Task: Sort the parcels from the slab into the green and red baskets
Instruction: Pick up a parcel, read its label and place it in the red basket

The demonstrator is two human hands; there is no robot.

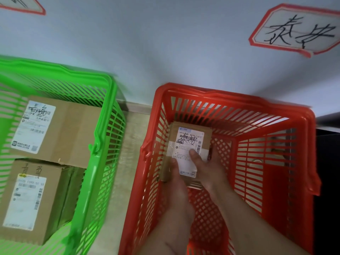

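Note:
Both my hands reach down into the red basket (276, 129) on the right and hold a small brown cardboard parcel (191, 137) with a white shipping label and black handwriting. My left hand (177, 178) grips its near left side. My right hand (207, 166) holds its near right side, thumb lying on the label. The parcel sits low in the basket's far left part; whether it touches the floor is unclear. The green basket (108, 115) on the left holds two brown labelled boxes, one at the back (73, 129) and one nearer me (51, 196).
A pale wall rises behind the baskets, with a red-framed handwritten sign (298, 30) above the red basket and part of another sign (24, 4) at the top left. A strip of light floor (132, 137) separates the baskets. Something dark (329, 162) lies to the right.

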